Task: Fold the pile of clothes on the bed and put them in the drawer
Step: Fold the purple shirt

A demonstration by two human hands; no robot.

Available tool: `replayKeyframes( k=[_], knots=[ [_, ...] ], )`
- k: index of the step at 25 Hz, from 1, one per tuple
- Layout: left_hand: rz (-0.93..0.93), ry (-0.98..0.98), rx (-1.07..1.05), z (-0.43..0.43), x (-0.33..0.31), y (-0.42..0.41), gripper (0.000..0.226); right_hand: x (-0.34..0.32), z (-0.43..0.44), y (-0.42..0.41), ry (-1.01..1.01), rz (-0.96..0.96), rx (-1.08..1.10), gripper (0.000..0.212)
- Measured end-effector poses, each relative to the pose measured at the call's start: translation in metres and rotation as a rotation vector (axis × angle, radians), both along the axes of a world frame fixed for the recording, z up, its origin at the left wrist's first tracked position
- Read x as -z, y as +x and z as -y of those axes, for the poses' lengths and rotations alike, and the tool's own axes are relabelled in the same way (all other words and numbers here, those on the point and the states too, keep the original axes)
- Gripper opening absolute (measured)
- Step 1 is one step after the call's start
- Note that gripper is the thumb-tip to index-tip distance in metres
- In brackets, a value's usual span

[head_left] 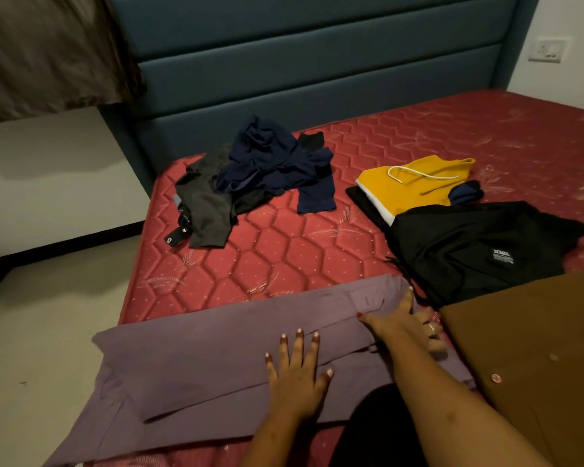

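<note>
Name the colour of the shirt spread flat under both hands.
The shirt is a plain, dull purple, seen best in the head view.

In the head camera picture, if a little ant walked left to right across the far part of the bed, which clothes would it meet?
First the grey trousers with a belt → crumpled navy clothes → yellow garment with a white drawstring → black garment with a white label.

Your left grip (295,375) shows pale-polished nails; your right grip (402,323) wears a ring (432,328), silver-looking though blurred. Both forearms are bare.
</note>
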State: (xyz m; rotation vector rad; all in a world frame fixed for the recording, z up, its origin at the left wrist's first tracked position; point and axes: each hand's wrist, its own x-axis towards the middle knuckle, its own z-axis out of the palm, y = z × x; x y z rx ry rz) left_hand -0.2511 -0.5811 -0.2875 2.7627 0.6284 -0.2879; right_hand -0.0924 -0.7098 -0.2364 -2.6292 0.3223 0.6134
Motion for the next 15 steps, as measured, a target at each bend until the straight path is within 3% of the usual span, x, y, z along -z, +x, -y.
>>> replayKeyframes(
  k=[4, 6, 8, 10, 13, 15],
  knots=[
    [-0.143, -0.116, 0.023, -0.012, -0.020, 0.008, 0.072, 0.005, -0.007, 0.003, 0.191, 0.043, 0.009, 0.121],
    [-0.105, -0.372, 0.002, -0.023, -0.037, 0.011, 0.069, 0.007, -0.014, 0.003, 0.316, 0.039, 0.033, 0.112],
    [0.091, -0.805, -0.169, -0.031, -0.047, 0.004, 0.061, -0.006, -0.021, -0.006, 0.396, 0.063, 0.070, 0.088],
    [0.339, -1.048, -0.430, -0.043, -0.054, -0.011, 0.050, -0.025, -0.034, -0.016, 0.441, 0.099, 0.070, 0.072],
    [0.605, -1.323, -0.823, -0.073, -0.068, -0.038, 0.033, -0.060, -0.074, -0.036, 0.462, 0.146, -0.092, 0.082],
    [0.706, -1.471, -0.980, -0.100, -0.076, -0.058, 0.033, -0.081, -0.114, -0.056, 0.425, 0.148, -0.280, 0.092]
  ],
)
